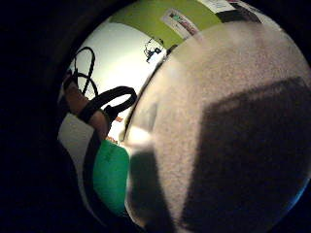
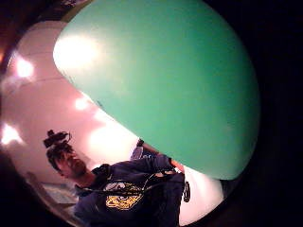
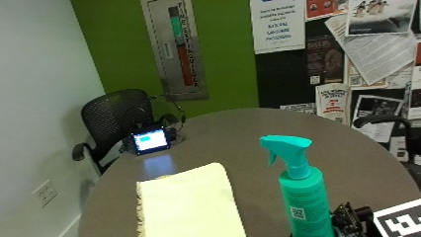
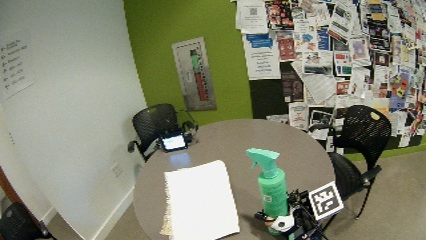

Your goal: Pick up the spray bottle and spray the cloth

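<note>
Round grey table (image 3: 368,148) carries a pale yellow cloth (image 3: 188,205) at nine o'clock of the upright teal spray bottle (image 3: 304,197), nozzle facing it; right hand's (image 4: 289,222) grip cannot be told.

No text on the spray bottle (image 3: 304,196) or posters (image 3: 368,34) is legible.

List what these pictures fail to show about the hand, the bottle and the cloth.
- Right hand: low beside the spray bottle; outside view's lower edge cuts it off, wide view too small to show finger contact.
- Bottle base: hidden behind the hand in wide view.
- Cloth: near end cut by outside view's edge.
- Nozzle opening: too small to see.
</note>
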